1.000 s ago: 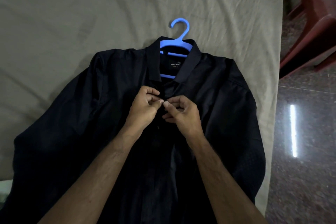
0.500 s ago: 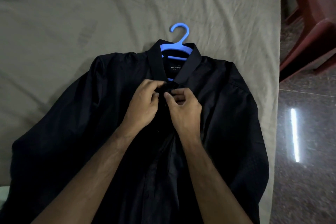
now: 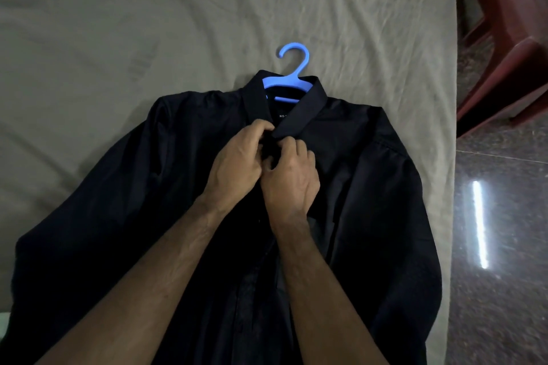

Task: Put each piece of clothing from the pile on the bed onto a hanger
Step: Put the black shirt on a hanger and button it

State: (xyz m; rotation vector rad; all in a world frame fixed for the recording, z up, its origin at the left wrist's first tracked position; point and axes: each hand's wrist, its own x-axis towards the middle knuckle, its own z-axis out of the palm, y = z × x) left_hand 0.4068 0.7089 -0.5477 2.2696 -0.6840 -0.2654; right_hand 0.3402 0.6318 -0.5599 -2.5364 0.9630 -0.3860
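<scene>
Shirt [image 3: 370,187], dark and judged soft and limp, is laid flat on the bed [image 3: 118,38] over a blue hanger [image 3: 292,80]. Its placket below the collar is pinched by the left hand [image 3: 237,163] and right hand [image 3: 292,178]; lifting is best done by the hanger hook.

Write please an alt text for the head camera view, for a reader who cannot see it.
Two bare hands, left hand and right hand, pinch the front of a dark shirt just below its collar. The shirt lies flat on a beige bed sheet with a blue hanger inside its neck, hook pointing away.
</scene>
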